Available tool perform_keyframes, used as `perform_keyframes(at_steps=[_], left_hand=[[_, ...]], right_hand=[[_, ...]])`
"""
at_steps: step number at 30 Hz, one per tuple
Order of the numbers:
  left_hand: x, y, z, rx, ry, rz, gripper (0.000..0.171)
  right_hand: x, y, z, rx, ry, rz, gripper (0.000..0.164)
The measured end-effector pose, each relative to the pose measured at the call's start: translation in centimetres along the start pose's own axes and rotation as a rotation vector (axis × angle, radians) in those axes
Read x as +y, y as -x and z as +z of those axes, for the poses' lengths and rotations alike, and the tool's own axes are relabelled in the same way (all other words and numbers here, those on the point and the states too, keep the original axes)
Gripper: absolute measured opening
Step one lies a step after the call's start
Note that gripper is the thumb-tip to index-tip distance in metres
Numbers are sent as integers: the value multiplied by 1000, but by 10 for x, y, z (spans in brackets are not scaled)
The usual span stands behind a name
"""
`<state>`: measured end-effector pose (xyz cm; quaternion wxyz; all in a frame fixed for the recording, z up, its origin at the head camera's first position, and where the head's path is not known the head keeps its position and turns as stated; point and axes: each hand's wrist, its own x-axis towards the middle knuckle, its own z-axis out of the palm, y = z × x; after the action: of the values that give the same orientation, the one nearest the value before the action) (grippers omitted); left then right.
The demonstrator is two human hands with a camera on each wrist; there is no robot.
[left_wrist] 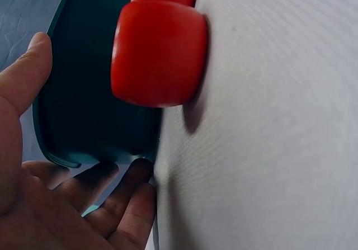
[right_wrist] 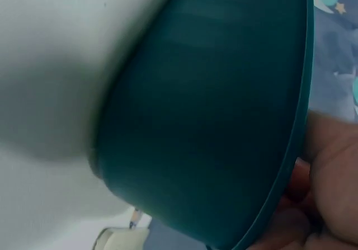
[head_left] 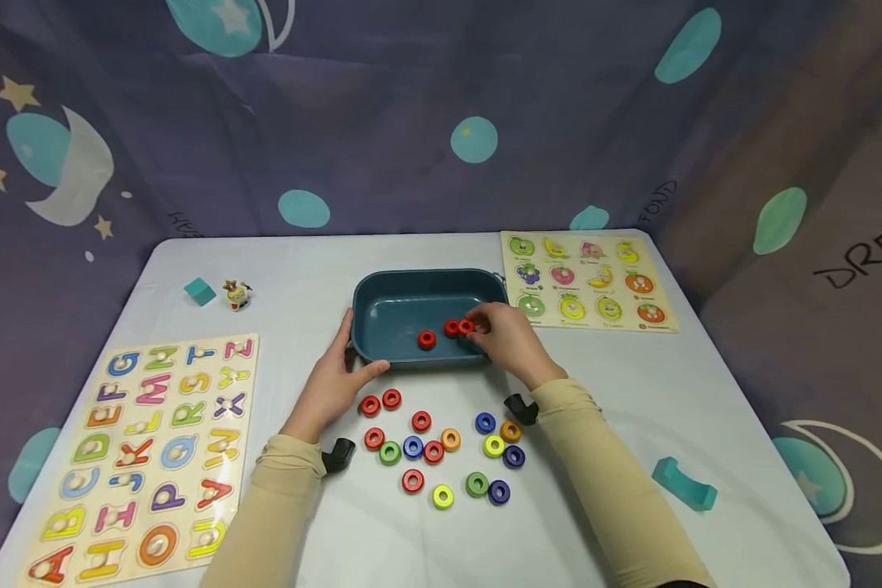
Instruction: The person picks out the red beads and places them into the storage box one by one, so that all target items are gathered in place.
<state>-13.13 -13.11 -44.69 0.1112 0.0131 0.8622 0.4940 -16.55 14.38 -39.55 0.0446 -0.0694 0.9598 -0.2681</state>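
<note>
A dark teal plastic tub [head_left: 389, 298] stands at the back middle of the table. My left hand [head_left: 332, 387] grips its near left corner, thumb along the near wall and fingers around the left end. Over the tub's right part, my right hand [head_left: 513, 341] pinches a red ring [head_left: 466, 327] between thumb and fingers. Two more red rings [head_left: 426, 340] lie inside the tub. In the left wrist view, red rings [left_wrist: 159, 54] on the table loom close beside the tub wall [left_wrist: 84, 93]. The right wrist view shows the tub's outside [right_wrist: 196, 121], with the fingers partly hidden behind its rim.
Loose red, green, blue, yellow and orange rings [head_left: 412, 481] lie in front of the tub. An alphabet board [head_left: 143, 457] is at left, a fruit board [head_left: 588, 282] at back right. A teal block [head_left: 200, 291] and small figurine [head_left: 236, 295] sit back left; a teal arch [head_left: 684, 484] lies right.
</note>
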Motion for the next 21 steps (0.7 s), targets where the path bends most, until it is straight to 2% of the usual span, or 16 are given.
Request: perform_keyframes(at_steps=[5,15,18,21], left_hand=[[3,-1,1,6,-8,13,99],[2,-1,4,2,-21,14,101],[2,-1,3,3,-23,13,101],[0,1,2,2,-25,5,100]], right_hand=[[-4,2,2,-47,21,-64,26],[-6,8,6,-19,33,-38,30],[-8,15,4,48,17,-61,28],[-15,28,4,177,-25,-130,26]])
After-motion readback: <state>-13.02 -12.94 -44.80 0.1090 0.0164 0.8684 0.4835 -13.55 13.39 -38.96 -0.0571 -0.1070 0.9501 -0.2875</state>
